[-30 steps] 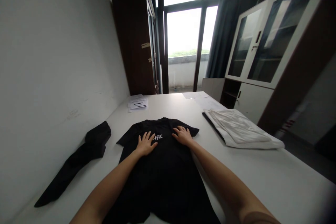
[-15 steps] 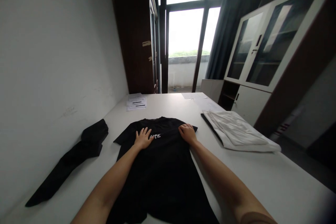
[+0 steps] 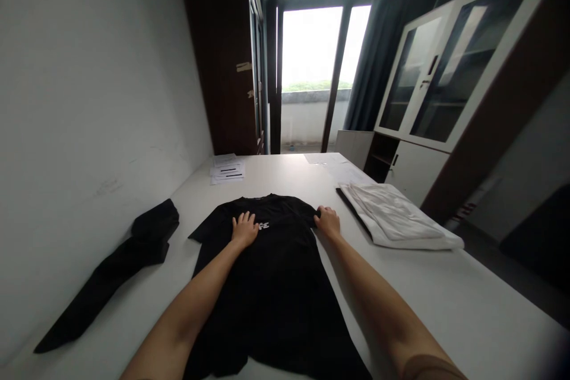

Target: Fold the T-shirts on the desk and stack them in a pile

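Observation:
A black T-shirt (image 3: 271, 291) with white chest lettering lies flat on the white table (image 3: 445, 297), collar away from me. My left hand (image 3: 244, 229) rests flat and open on the chest, partly covering the lettering. My right hand (image 3: 328, 221) is at the shirt's right sleeve, fingers curled over the sleeve's edge; the sleeve itself is hidden beneath the hand.
A dark garment (image 3: 120, 261) lies crumpled along the wall on the left. A stack of folded white cloth (image 3: 396, 217) sits to the right. Printed papers (image 3: 227, 169) lie at the table's far end. A glass-door cabinet (image 3: 440, 89) and a balcony door stand beyond.
My right hand has slid outward from the chest to the right sleeve and curled its fingers on it. My left hand stayed on the lettering. The view shifted slightly.

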Demonstrator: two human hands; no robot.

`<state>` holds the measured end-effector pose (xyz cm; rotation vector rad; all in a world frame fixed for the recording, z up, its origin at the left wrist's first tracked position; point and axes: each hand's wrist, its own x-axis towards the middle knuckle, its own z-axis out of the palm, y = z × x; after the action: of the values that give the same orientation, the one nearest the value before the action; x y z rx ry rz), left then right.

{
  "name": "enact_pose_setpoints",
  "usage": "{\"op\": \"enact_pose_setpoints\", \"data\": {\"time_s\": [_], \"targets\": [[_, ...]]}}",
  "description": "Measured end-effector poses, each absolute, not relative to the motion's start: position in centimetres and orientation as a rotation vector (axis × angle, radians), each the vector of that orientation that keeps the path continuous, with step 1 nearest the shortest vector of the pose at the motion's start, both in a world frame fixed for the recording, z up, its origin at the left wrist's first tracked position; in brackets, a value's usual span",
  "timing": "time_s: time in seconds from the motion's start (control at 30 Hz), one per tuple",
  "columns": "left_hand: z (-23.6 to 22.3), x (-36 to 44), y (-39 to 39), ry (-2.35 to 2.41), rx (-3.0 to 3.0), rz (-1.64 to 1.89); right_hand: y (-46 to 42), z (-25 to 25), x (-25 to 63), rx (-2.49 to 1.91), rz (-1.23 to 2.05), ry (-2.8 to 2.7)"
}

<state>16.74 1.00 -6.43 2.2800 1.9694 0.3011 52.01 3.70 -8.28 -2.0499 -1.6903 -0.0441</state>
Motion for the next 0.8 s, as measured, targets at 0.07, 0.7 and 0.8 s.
{"op": "enact_pose_setpoints", "data": {"time_s": [0.07, 0.7, 0.8], "targets": [[-6.3, 18.6, -1.0, 1.804, 2.391, 0.361, 4.1, -8.3, 51.9, -1.978, 0.051, -1.608], [-2.3, 31.3, -20.5, 0.586, 3.013, 0.002, 3.3, -6.7, 51.2, -1.569, 0.417, -1.593], [-1.8, 31.3, -20.5, 0.511, 2.947, 0.047, 2.9, -6.1, 50.7, -1.602, 0.363, -1.717]]}}
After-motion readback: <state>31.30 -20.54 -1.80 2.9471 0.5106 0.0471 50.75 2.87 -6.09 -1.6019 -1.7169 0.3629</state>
